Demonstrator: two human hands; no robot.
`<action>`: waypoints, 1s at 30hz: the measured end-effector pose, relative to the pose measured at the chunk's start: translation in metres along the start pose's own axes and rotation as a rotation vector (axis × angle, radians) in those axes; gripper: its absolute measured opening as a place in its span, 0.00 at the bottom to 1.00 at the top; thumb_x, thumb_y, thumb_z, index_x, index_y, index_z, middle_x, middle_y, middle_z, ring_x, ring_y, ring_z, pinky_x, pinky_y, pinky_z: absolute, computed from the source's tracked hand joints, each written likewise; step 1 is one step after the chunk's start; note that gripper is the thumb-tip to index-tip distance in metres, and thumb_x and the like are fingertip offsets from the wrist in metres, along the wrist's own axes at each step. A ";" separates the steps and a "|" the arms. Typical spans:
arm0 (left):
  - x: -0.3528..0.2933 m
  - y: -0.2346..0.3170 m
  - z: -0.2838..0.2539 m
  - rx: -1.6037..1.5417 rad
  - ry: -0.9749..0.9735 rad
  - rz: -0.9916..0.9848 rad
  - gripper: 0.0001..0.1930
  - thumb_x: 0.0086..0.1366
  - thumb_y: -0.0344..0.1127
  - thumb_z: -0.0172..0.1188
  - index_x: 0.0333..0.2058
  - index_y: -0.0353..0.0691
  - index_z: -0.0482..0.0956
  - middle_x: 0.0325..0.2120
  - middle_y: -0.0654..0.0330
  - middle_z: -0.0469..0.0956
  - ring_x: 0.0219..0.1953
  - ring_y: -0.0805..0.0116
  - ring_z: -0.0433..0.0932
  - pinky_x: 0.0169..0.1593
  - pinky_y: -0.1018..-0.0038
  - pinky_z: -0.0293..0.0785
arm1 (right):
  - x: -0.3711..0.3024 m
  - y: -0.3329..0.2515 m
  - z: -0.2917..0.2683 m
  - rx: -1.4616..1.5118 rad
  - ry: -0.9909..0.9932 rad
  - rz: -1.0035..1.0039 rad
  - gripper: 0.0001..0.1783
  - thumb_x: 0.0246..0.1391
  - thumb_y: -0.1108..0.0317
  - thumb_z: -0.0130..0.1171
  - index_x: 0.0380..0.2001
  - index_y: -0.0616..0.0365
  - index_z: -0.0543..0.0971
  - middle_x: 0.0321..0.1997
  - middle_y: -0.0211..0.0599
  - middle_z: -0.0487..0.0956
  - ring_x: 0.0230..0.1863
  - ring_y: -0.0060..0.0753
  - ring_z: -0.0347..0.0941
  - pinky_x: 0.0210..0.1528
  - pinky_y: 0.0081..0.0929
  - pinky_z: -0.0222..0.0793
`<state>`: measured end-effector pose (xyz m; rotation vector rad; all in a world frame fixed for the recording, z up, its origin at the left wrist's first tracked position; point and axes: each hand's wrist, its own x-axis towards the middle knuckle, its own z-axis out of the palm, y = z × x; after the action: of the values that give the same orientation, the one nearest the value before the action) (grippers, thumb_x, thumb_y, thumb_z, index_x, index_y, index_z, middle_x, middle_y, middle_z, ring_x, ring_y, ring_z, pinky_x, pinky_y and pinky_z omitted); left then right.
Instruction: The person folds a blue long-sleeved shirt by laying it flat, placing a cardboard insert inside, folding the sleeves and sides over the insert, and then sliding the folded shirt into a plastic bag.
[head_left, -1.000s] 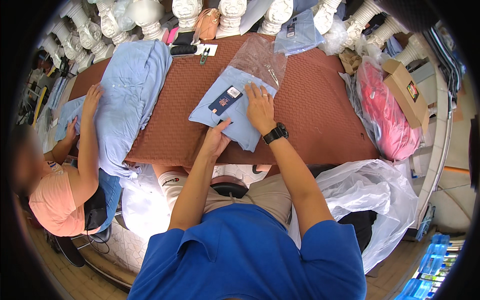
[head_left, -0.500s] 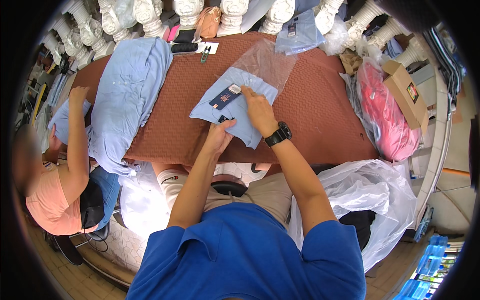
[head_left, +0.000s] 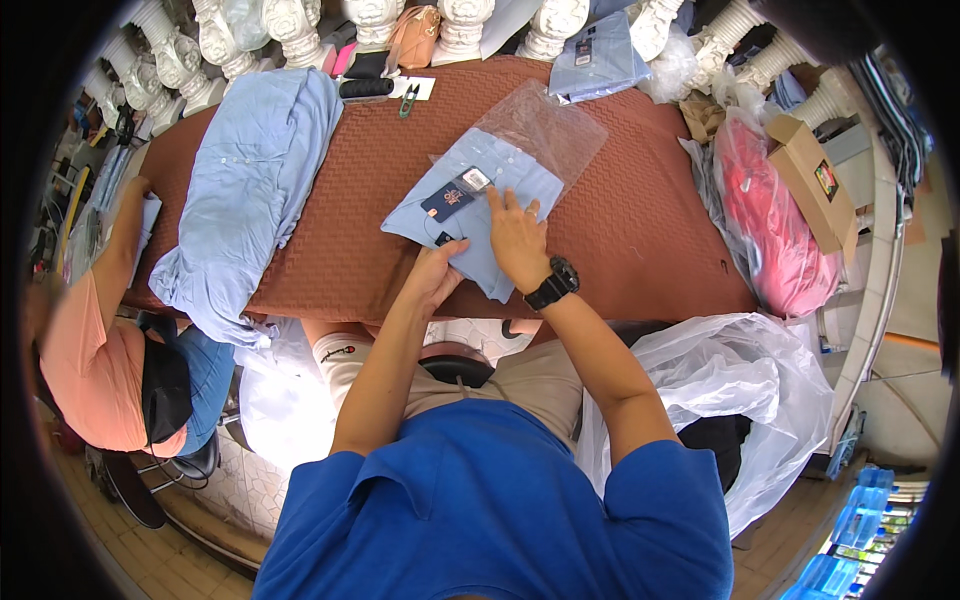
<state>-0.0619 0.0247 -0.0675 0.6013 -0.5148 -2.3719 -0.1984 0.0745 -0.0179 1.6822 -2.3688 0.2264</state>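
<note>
A folded light blue shirt (head_left: 507, 166) lies in front of me, its far end inside a clear plastic bag (head_left: 565, 125). On it rests a dark blue hang tag (head_left: 450, 203) with a white sticker at its upper end. My left hand (head_left: 436, 274) grips the shirt's near edge, thumb on top beside a small black label (head_left: 444, 239). My right hand (head_left: 519, 238), with a black watch on the wrist, is laid on the shirt right of the tag, fingers stretched out and apart.
A long pile of light blue shirts (head_left: 250, 165) lies at left. Behind are thread snips (head_left: 409, 100), a black thread spool (head_left: 366, 89) and a bagged shirt (head_left: 598, 60). Red garments in plastic (head_left: 765, 215) and a cardboard box (head_left: 812, 185) stand at right. A co-worker (head_left: 95, 370) sits at left.
My right hand's fingers have moved off the tag's upper end and spread on the shirt. My left hand keeps its grip. The co-worker has leaned away, reaching farther left.
</note>
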 end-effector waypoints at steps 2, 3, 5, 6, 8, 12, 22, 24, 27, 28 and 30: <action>-0.007 0.001 0.008 0.031 0.018 -0.004 0.24 0.66 0.19 0.52 0.61 0.27 0.61 0.59 0.46 0.70 0.59 0.53 0.73 0.63 0.59 0.73 | -0.005 0.001 0.006 0.052 0.008 0.023 0.27 0.59 0.70 0.52 0.63 0.51 0.70 0.64 0.45 0.72 0.57 0.73 0.72 0.46 0.58 0.77; -0.009 0.003 0.011 0.046 0.028 -0.004 0.24 0.67 0.19 0.51 0.61 0.26 0.61 0.59 0.46 0.69 0.59 0.53 0.73 0.63 0.59 0.73 | -0.007 -0.001 0.007 0.079 0.011 0.032 0.27 0.59 0.69 0.52 0.63 0.51 0.70 0.64 0.45 0.73 0.57 0.72 0.72 0.46 0.58 0.77; -0.003 0.000 0.007 0.023 -0.024 0.049 0.24 0.67 0.19 0.50 0.62 0.26 0.60 0.59 0.46 0.69 0.59 0.54 0.73 0.63 0.59 0.73 | -0.009 -0.005 0.006 0.030 0.037 0.006 0.29 0.58 0.69 0.53 0.64 0.50 0.70 0.64 0.43 0.73 0.56 0.71 0.73 0.45 0.55 0.78; -0.001 -0.001 0.005 0.011 -0.049 0.076 0.24 0.68 0.19 0.50 0.62 0.26 0.60 0.59 0.45 0.69 0.60 0.54 0.73 0.63 0.60 0.73 | -0.010 -0.007 0.005 0.006 0.051 -0.008 0.29 0.57 0.69 0.54 0.64 0.50 0.69 0.64 0.43 0.74 0.55 0.71 0.74 0.45 0.54 0.78; 0.004 -0.003 0.005 0.024 -0.065 0.095 0.24 0.68 0.19 0.49 0.62 0.26 0.60 0.60 0.45 0.68 0.60 0.54 0.73 0.63 0.60 0.73 | -0.012 -0.009 0.001 -0.021 0.063 -0.016 0.30 0.56 0.69 0.55 0.64 0.49 0.70 0.63 0.43 0.75 0.54 0.71 0.74 0.44 0.53 0.79; 0.014 -0.004 0.018 0.051 -0.055 0.115 0.24 0.67 0.18 0.47 0.62 0.26 0.60 0.60 0.45 0.67 0.60 0.54 0.72 0.63 0.61 0.74 | -0.016 -0.007 -0.010 -0.031 0.042 -0.032 0.31 0.55 0.70 0.56 0.64 0.50 0.70 0.62 0.44 0.76 0.52 0.71 0.76 0.43 0.51 0.79; 0.032 -0.006 0.037 0.098 -0.065 0.107 0.22 0.68 0.18 0.44 0.61 0.26 0.61 0.59 0.44 0.67 0.58 0.53 0.73 0.58 0.59 0.78 | -0.030 -0.007 -0.047 -0.118 0.026 -0.062 0.29 0.58 0.71 0.53 0.64 0.53 0.67 0.63 0.48 0.74 0.46 0.68 0.79 0.41 0.42 0.83; 0.037 -0.008 0.036 0.062 -0.068 0.107 0.19 0.69 0.20 0.46 0.59 0.27 0.64 0.56 0.45 0.70 0.56 0.54 0.76 0.55 0.60 0.81 | -0.035 -0.010 -0.049 -0.151 0.045 -0.062 0.29 0.59 0.70 0.53 0.64 0.53 0.68 0.62 0.47 0.75 0.46 0.66 0.80 0.40 0.40 0.83; 0.037 -0.014 0.037 0.021 -0.054 0.059 0.16 0.71 0.24 0.49 0.56 0.28 0.67 0.49 0.50 0.75 0.48 0.59 0.80 0.50 0.64 0.83 | -0.045 -0.014 -0.052 -0.184 0.054 -0.060 0.29 0.58 0.70 0.54 0.64 0.53 0.68 0.62 0.45 0.75 0.45 0.65 0.81 0.39 0.38 0.83; 0.036 -0.016 0.038 0.025 -0.051 0.056 0.15 0.71 0.25 0.51 0.54 0.29 0.68 0.47 0.52 0.76 0.46 0.61 0.80 0.47 0.66 0.84 | -0.048 -0.015 -0.054 -0.194 0.050 -0.056 0.29 0.58 0.70 0.54 0.64 0.53 0.68 0.62 0.45 0.75 0.45 0.65 0.81 0.38 0.37 0.83; 0.034 -0.019 0.038 0.030 -0.044 0.055 0.13 0.70 0.28 0.54 0.52 0.30 0.71 0.42 0.55 0.78 0.41 0.65 0.81 0.42 0.69 0.84 | -0.053 -0.020 -0.061 -0.214 0.042 -0.054 0.29 0.58 0.70 0.54 0.64 0.54 0.68 0.62 0.44 0.75 0.45 0.65 0.81 0.38 0.36 0.83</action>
<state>-0.1149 0.0236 -0.0556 0.5424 -0.5800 -2.3341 -0.1569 0.1319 0.0265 1.6215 -2.2247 -0.0012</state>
